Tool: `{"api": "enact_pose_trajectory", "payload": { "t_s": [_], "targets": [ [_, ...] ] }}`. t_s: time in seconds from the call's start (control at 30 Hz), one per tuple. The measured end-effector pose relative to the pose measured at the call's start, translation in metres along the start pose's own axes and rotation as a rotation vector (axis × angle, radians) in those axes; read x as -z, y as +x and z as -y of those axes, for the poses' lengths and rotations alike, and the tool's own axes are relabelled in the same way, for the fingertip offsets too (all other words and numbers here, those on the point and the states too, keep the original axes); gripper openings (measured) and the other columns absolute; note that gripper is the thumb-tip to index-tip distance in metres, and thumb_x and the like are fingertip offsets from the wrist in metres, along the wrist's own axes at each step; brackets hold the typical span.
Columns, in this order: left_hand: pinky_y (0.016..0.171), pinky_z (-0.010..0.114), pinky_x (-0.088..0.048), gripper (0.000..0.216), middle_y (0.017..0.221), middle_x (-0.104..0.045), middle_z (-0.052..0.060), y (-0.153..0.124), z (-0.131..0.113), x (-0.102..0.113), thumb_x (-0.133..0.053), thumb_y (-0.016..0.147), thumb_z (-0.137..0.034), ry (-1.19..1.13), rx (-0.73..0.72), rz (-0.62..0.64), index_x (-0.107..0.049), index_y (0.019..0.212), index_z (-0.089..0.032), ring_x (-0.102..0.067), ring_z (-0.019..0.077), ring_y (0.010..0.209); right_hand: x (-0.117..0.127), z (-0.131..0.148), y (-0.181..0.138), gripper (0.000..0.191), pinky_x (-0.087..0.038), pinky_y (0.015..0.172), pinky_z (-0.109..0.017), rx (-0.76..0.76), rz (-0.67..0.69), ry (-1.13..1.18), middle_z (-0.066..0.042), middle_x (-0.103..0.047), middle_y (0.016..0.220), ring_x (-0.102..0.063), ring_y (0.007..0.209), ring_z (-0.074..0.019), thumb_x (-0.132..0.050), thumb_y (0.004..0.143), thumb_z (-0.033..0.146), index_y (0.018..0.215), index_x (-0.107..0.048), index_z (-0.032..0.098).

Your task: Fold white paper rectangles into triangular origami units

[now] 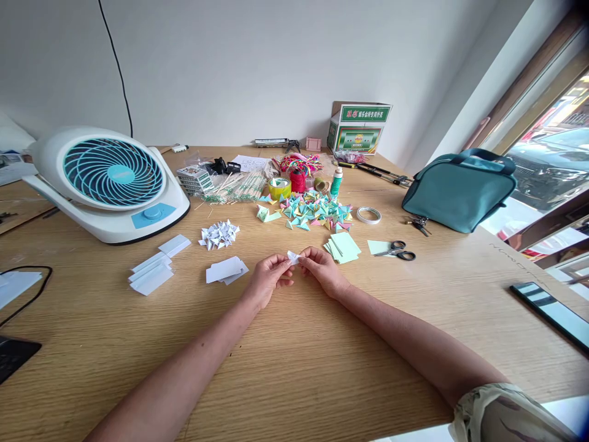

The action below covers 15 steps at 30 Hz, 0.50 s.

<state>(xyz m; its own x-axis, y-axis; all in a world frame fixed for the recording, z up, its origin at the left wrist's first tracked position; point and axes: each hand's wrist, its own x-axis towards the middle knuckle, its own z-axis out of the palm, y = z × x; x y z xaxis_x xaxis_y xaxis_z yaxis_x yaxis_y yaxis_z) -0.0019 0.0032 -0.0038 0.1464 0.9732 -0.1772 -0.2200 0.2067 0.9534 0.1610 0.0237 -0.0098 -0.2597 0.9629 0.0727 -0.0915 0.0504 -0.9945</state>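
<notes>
A small folded piece of white paper is pinched between my two hands, just above the wooden table. My left hand grips its left side with thumb and fingers. On the other side, my right hand holds the right edge the same way. Left of my hands lie white paper slips, with a pile of folded white paper pieces behind them. Pale green paper sheets are stacked beyond my right hand. A heap of coloured folded paper pieces spreads farther back.
A white fan stands at the left, near more white slips. Scissors, a tape roll, a teal bag and a phone lie to the right. A glue bottle and a carton stand behind.
</notes>
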Motion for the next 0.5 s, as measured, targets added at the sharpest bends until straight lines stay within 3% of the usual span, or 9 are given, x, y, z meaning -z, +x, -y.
{"api": "enact_pose_trajectory", "payload": {
  "t_s": [0.33, 0.5],
  "targets": [
    [0.051, 0.019, -0.052, 0.027, 0.081, -0.067, 0.007, 0.003, -0.003, 0.004, -0.074, 0.074, -0.033, -0.175, 0.097, 0.039, -0.067, 0.091, -0.012, -0.060, 0.0108, 0.066, 0.002, 0.000, 0.000, 0.029, -0.039, 0.057, -0.025, 0.070, -0.024, 0.000, 0.002, -0.056, 0.065, -0.047, 0.057, -0.0108, -0.068, 0.077, 0.047, 0.076, -0.059, 0.019],
    [0.049, 0.014, -0.048, 0.024, 0.084, -0.065, 0.004, 0.003, -0.008, 0.008, -0.079, 0.070, -0.028, -0.127, 0.171, 0.107, -0.068, 0.085, -0.013, -0.056, 0.0068, 0.064, 0.010, -0.004, 0.005, 0.023, -0.046, 0.071, -0.030, 0.250, 0.110, -0.047, -0.002, -0.063, 0.078, -0.057, 0.072, -0.0142, -0.067, 0.081, 0.042, 0.084, -0.062, 0.020]
  ]
}}
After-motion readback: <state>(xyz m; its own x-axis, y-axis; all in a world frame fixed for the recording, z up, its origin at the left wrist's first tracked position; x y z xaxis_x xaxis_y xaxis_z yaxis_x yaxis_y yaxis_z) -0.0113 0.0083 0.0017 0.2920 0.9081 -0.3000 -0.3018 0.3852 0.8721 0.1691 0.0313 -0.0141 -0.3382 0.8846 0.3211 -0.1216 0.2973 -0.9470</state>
